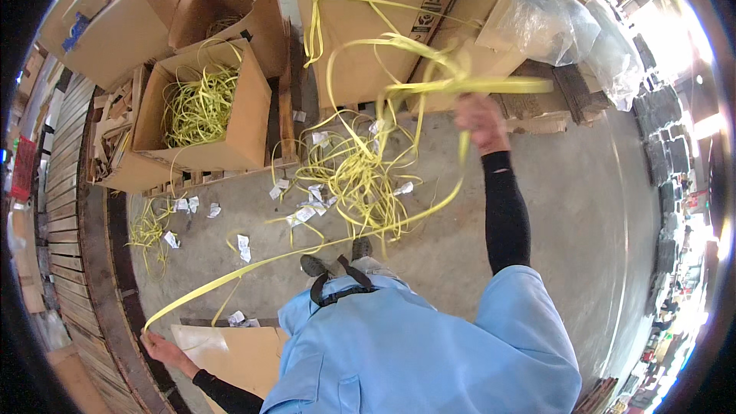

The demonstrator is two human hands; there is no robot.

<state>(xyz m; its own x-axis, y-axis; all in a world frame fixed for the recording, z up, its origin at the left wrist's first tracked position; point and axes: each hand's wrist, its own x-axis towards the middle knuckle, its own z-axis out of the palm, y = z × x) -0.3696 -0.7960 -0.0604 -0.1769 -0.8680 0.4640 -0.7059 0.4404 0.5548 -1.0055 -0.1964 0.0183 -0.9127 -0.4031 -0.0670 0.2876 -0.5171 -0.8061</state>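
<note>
A long yellow strap (pixel 307 251) runs across in front of me from one hand to the other. Out at the lower left, my left hand (pixel 165 353) pinches its end. My right hand (pixel 481 121), raised at the far right and slightly blurred, is closed around a bundle of the same strapping (pixel 506 86), with loops swinging above and left of it. Beneath the loops, a tangled heap of yellow strapping (pixel 360 176) lies on the concrete floor, with white paper scraps (pixel 303 215) among it.
An open cardboard box (pixel 249 119) full of yellow strapping stands on a pallet at left. Large cartons (pixel 356 46) with plastic film (pixel 548 27) are ahead. A slatted conveyor (pixel 73 207) runs along the left. A cardboard sheet (pixel 249 356) lies by my left arm.
</note>
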